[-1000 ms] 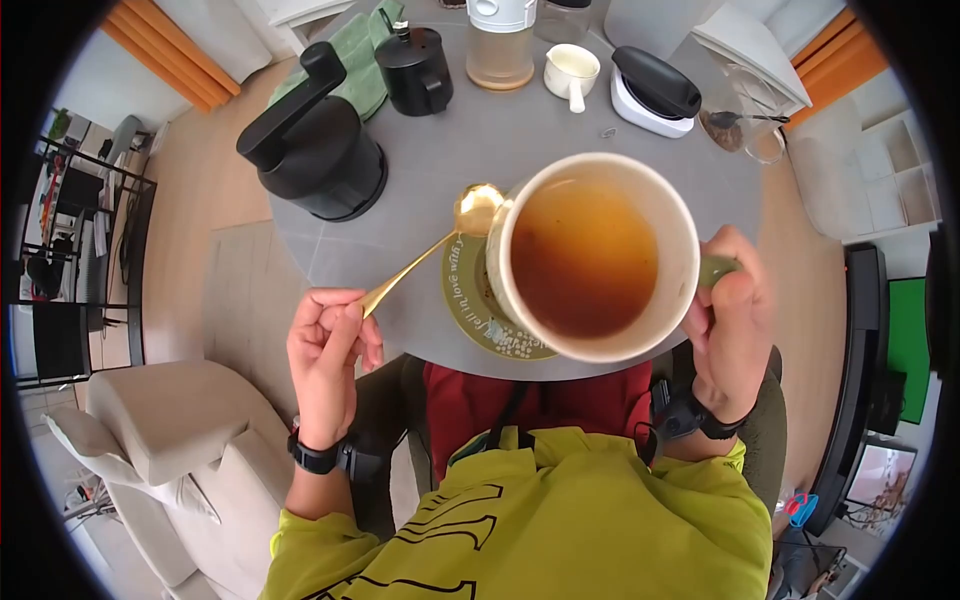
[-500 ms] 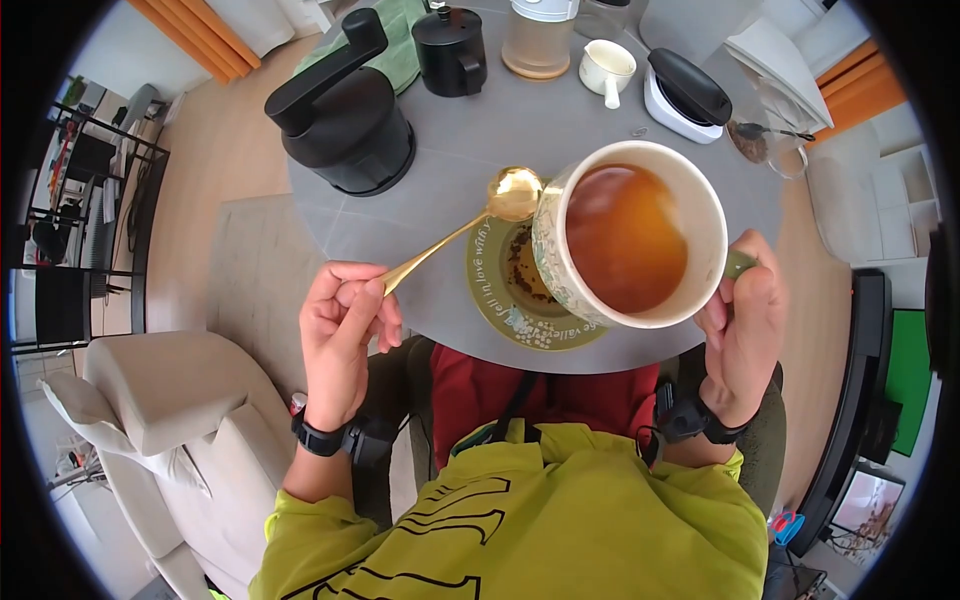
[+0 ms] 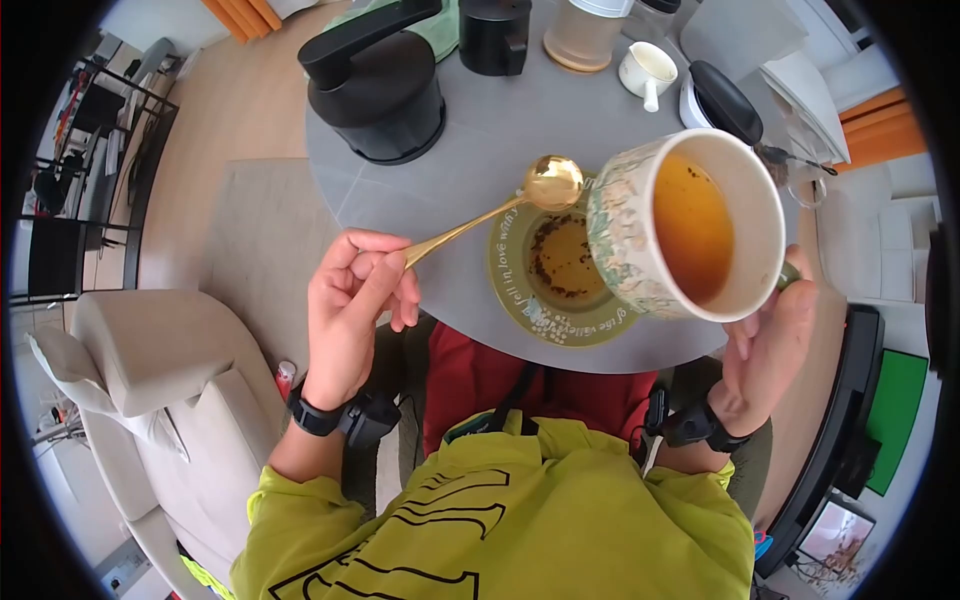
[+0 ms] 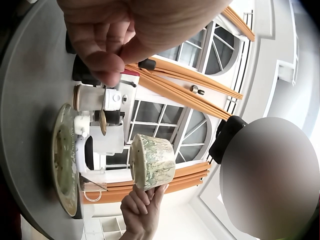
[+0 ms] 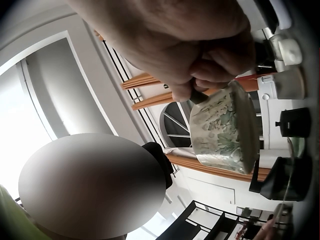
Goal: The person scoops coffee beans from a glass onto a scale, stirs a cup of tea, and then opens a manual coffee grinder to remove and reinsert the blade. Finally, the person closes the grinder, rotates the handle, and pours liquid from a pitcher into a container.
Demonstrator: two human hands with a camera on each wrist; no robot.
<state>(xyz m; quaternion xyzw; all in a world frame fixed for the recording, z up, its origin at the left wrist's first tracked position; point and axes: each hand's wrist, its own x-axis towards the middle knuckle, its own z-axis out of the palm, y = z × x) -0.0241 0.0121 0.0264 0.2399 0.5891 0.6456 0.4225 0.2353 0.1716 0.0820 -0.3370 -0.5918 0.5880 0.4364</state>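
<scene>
In the head view my left hand (image 3: 345, 305) pinches the handle of a gold spoon (image 3: 553, 184), its bowl held above the saucer's far edge. My right hand (image 3: 775, 330) grips the green handle of a patterned teacup (image 3: 625, 215). The cup is raised and tilted, with amber tea (image 3: 690, 230) and a few dark specks inside. Under it on the table lies a green lettered saucer (image 3: 510, 285), with dark bits in a little yellowish liquid at its centre. The left wrist view shows the patterned cup (image 4: 157, 162) held above the level of the saucer (image 4: 72, 195).
On the round grey table (image 3: 400, 205) stand a black kettle (image 3: 375, 95), a black lidded pot (image 3: 495, 40) and a clear container (image 3: 583, 35). A small white pitcher (image 3: 647, 68) and a glass vessel (image 3: 805, 185) are farther right. A beige sofa (image 3: 160, 350) is at the left.
The cup has moved right and tilted further, baring more of its patterned side and uncovering the saucer. The spoon stays in the left hand, and the whole head view has shifted.
</scene>
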